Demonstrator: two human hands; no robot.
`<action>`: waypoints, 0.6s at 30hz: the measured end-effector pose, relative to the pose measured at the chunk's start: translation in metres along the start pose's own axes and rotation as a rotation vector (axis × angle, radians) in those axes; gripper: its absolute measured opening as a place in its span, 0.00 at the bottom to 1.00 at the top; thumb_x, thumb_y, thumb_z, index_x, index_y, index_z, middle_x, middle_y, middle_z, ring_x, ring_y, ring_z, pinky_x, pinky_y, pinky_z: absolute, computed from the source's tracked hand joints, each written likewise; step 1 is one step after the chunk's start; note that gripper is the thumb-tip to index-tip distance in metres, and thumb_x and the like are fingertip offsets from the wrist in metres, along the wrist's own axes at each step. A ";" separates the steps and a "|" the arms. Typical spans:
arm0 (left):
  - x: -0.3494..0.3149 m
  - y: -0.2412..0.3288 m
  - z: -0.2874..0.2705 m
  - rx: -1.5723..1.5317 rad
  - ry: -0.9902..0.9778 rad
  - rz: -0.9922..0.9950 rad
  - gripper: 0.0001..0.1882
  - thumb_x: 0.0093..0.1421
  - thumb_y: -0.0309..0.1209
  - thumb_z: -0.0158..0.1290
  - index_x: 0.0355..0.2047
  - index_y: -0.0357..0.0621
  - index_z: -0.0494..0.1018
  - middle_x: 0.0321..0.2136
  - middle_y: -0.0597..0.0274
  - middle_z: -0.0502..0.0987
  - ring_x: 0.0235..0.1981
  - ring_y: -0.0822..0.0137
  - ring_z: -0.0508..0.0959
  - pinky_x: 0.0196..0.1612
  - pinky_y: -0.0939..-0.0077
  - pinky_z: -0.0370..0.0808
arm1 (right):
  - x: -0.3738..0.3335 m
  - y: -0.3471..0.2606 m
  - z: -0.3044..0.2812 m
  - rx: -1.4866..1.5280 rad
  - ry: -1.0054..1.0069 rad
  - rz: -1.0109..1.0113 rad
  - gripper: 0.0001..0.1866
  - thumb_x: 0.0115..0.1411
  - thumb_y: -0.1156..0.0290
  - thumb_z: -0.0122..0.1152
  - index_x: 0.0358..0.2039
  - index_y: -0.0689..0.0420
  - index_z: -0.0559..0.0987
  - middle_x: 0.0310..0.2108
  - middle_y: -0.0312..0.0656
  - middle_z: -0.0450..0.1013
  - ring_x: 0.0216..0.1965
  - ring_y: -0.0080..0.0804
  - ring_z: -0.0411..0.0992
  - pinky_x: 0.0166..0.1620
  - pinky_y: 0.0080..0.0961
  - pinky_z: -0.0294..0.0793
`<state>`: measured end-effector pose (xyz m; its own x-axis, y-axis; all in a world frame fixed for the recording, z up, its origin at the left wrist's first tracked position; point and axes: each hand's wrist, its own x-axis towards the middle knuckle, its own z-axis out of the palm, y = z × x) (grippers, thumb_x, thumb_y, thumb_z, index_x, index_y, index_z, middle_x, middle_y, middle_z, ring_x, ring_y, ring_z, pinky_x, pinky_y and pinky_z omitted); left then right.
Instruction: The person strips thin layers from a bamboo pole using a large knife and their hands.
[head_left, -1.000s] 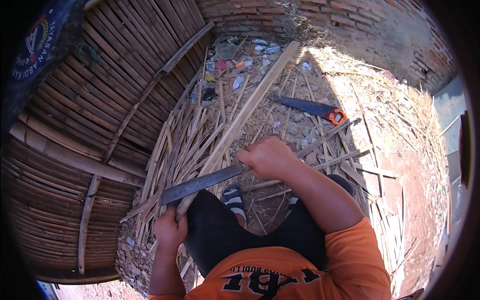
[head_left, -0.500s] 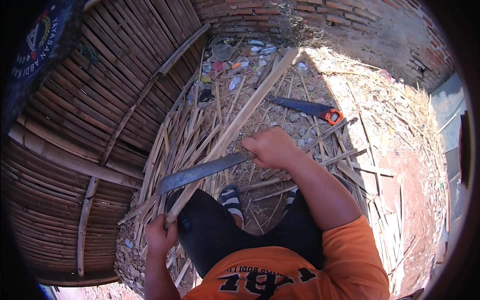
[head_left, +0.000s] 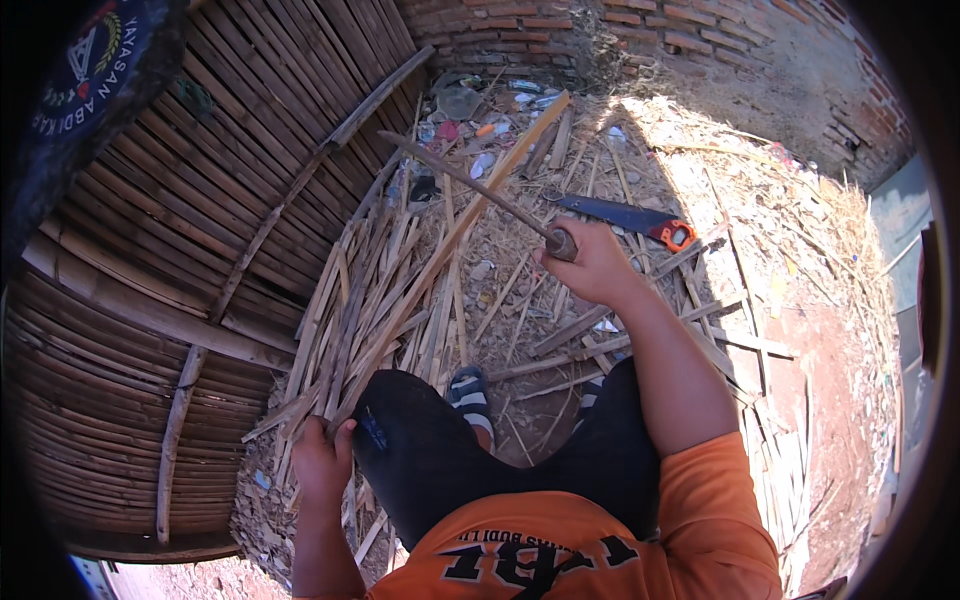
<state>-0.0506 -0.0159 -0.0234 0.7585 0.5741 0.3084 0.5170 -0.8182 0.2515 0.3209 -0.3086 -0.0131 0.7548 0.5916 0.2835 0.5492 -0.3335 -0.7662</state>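
Observation:
My left hand [head_left: 322, 462] is closed around the near end of a long wooden strip [head_left: 432, 272], which slants up and away to the right past my knee. In my right hand [head_left: 597, 265] is the handle of a machete [head_left: 465, 180]. Its blade appears nearly edge-on, pointing up and to the left, and it crosses over the strip in this view. Whether the blade touches the strip, I cannot tell.
A hand saw [head_left: 620, 213] with an orange handle lies beyond my right hand. Many loose wooden strips [head_left: 345, 290] cover the ground at left. A slatted wall [head_left: 130, 290] closes off the left side, and a brick wall [head_left: 690, 50] stands at the back.
My right hand has lifted the machete up and away to the right; its blade has swung from low over the strip's near part to pointing far left. The strip has tipped slightly.

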 end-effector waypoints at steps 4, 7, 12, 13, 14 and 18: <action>0.010 0.025 0.002 -0.084 -0.044 -0.063 0.22 0.68 0.46 0.57 0.41 0.35 0.76 0.27 0.42 0.80 0.31 0.38 0.82 0.35 0.50 0.76 | -0.012 -0.027 0.029 -0.353 -0.158 -0.234 0.13 0.53 0.64 0.67 0.36 0.54 0.77 0.29 0.47 0.79 0.35 0.54 0.79 0.37 0.47 0.78; 0.014 0.027 0.006 -0.174 -0.140 -0.025 0.22 0.69 0.46 0.54 0.45 0.36 0.77 0.29 0.41 0.81 0.34 0.38 0.82 0.38 0.51 0.76 | -0.014 -0.037 0.053 -0.390 -0.278 -0.320 0.12 0.52 0.65 0.65 0.34 0.55 0.75 0.29 0.47 0.78 0.36 0.53 0.79 0.39 0.50 0.79; 0.014 0.021 0.005 0.037 -0.049 0.077 0.19 0.70 0.45 0.52 0.43 0.38 0.78 0.32 0.42 0.81 0.34 0.38 0.81 0.39 0.48 0.76 | 0.007 -0.012 0.024 -0.418 -0.105 -0.119 0.12 0.53 0.64 0.66 0.35 0.54 0.76 0.31 0.49 0.79 0.37 0.54 0.79 0.42 0.51 0.78; 0.013 0.023 0.005 0.055 -0.049 0.082 0.19 0.70 0.45 0.52 0.43 0.39 0.78 0.32 0.43 0.81 0.34 0.38 0.81 0.38 0.47 0.76 | 0.010 -0.006 0.017 -0.410 -0.042 -0.033 0.12 0.53 0.64 0.66 0.36 0.54 0.77 0.31 0.50 0.79 0.37 0.54 0.79 0.42 0.51 0.78; 0.013 0.026 0.004 0.073 -0.049 0.087 0.19 0.70 0.45 0.52 0.42 0.39 0.78 0.32 0.43 0.81 0.34 0.39 0.81 0.38 0.47 0.76 | 0.009 -0.004 0.019 -0.391 -0.046 -0.020 0.12 0.53 0.64 0.66 0.36 0.54 0.77 0.32 0.50 0.79 0.37 0.54 0.79 0.43 0.51 0.78; 0.016 0.044 0.011 0.046 -0.094 0.062 0.19 0.70 0.45 0.51 0.42 0.40 0.78 0.33 0.45 0.81 0.34 0.40 0.81 0.36 0.47 0.76 | -0.005 -0.028 0.048 -0.380 -0.225 -0.139 0.14 0.54 0.63 0.67 0.39 0.54 0.78 0.31 0.51 0.80 0.37 0.57 0.79 0.42 0.52 0.77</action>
<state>-0.0111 -0.0433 -0.0171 0.8222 0.5186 0.2344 0.4840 -0.8539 0.1914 0.2848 -0.2669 -0.0208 0.5909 0.7804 0.2044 0.7642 -0.4603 -0.4518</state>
